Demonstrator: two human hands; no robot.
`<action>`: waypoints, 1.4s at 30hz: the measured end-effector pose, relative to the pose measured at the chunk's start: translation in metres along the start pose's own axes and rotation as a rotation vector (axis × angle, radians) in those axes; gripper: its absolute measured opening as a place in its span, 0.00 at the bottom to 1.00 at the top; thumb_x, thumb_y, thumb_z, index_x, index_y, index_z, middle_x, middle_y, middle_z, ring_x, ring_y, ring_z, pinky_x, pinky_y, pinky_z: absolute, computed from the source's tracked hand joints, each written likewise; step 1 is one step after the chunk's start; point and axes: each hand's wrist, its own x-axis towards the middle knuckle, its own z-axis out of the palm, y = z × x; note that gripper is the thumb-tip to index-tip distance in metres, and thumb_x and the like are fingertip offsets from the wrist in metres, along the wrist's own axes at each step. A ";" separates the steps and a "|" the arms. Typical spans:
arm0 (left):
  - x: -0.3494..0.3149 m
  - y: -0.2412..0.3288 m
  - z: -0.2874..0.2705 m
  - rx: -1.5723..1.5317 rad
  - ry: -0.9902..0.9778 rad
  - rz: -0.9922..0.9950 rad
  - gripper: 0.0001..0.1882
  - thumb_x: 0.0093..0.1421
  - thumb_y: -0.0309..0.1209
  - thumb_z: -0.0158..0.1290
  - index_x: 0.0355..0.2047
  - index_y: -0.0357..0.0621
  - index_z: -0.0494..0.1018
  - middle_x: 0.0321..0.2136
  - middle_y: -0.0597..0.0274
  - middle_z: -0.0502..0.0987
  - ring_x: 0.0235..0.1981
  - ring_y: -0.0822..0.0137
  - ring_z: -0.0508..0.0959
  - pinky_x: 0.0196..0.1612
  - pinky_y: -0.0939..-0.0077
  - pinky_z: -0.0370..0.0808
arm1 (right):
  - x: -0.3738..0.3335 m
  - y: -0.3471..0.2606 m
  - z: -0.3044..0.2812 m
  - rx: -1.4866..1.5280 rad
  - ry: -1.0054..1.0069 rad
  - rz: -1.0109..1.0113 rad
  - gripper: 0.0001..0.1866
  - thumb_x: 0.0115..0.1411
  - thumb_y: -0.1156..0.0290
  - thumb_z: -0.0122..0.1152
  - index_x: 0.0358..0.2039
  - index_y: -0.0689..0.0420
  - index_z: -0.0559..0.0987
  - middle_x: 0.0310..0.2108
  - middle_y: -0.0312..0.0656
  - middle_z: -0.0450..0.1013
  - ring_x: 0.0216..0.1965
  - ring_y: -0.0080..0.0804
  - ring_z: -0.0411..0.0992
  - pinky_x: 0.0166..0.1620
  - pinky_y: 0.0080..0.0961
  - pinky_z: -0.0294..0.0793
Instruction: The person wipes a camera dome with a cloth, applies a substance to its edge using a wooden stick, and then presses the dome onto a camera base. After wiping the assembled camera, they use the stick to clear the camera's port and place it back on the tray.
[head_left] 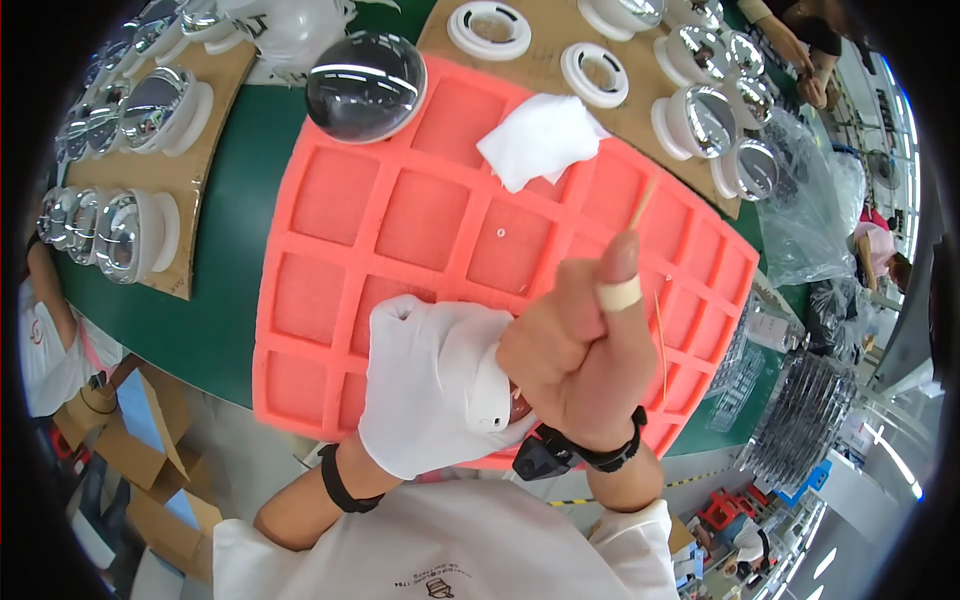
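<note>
My left hand (430, 385) wears a white glove and is curled into a fist over the near part of a pink foam tray (330, 205) with square pockets. My bare right hand (575, 355) presses against it, thumb up with a strip of pale tape round it. The right hand pinches a thin wooden stick (643, 205) that points up past the thumb. A small black part (538, 458) shows just below the two hands; what the glove encloses is hidden. A dark glossy dome (366, 85) rests on the tray's far left corner, and a white cloth (540, 138) lies on its far side.
The tray lies on a green table (225, 250). Cardboard sheets carry shiny domes in white rings at the left (150, 105) and far right (700, 120), plus bare white rings (488, 28). Clear plastic bags (810, 210) lie at right. Another person sits at far left (45, 340). Cardboard boxes (130, 440) stand below.
</note>
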 end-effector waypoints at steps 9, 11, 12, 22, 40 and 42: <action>-0.007 -0.002 0.005 0.072 -0.084 -0.004 0.13 0.46 0.28 0.59 0.34 0.46 0.73 0.34 0.65 0.73 0.35 0.60 0.72 0.48 0.63 0.62 | 0.001 0.011 0.011 0.041 0.164 -0.241 0.30 0.74 0.43 0.31 0.17 0.48 0.52 0.10 0.26 0.43 0.12 0.20 0.37 0.16 0.24 0.39; -0.007 -0.004 0.009 0.128 0.067 0.100 0.14 0.45 0.29 0.60 0.34 0.46 0.73 0.33 0.65 0.73 0.34 0.59 0.71 0.47 0.63 0.62 | -0.002 0.006 0.009 -0.003 0.128 -0.161 0.31 0.74 0.42 0.31 0.17 0.48 0.52 0.10 0.25 0.42 0.12 0.20 0.37 0.17 0.24 0.39; -0.004 -0.001 0.007 0.120 0.058 0.095 0.14 0.45 0.29 0.60 0.34 0.46 0.73 0.33 0.65 0.73 0.34 0.59 0.71 0.47 0.63 0.62 | -0.003 0.004 0.006 -0.005 0.114 -0.134 0.30 0.74 0.43 0.31 0.17 0.47 0.52 0.10 0.25 0.42 0.12 0.19 0.38 0.17 0.24 0.39; -0.006 -0.005 0.014 0.064 -0.011 -0.081 0.24 0.38 0.42 0.69 0.33 0.49 0.74 0.29 0.63 0.72 0.32 0.56 0.69 0.39 0.60 0.60 | 0.008 0.000 0.011 0.031 0.238 0.037 0.31 0.74 0.45 0.35 0.15 0.46 0.50 0.10 0.24 0.41 0.10 0.17 0.36 0.15 0.22 0.37; -0.008 0.001 0.009 0.097 -0.019 -0.022 0.20 0.45 0.33 0.63 0.38 0.42 0.72 0.39 0.60 0.72 0.34 0.55 0.68 0.44 0.60 0.63 | 0.002 0.001 -0.016 -0.139 -0.278 -0.102 0.18 0.74 0.60 0.44 0.26 0.52 0.65 0.14 0.28 0.57 0.12 0.20 0.53 0.16 0.25 0.52; -0.008 -0.002 0.010 0.117 0.018 0.004 0.19 0.47 0.33 0.63 0.38 0.42 0.72 0.39 0.60 0.71 0.34 0.55 0.68 0.44 0.60 0.63 | -0.007 0.006 -0.015 -0.451 -0.295 -0.283 0.13 0.73 0.62 0.45 0.33 0.55 0.70 0.18 0.32 0.64 0.15 0.22 0.59 0.19 0.24 0.57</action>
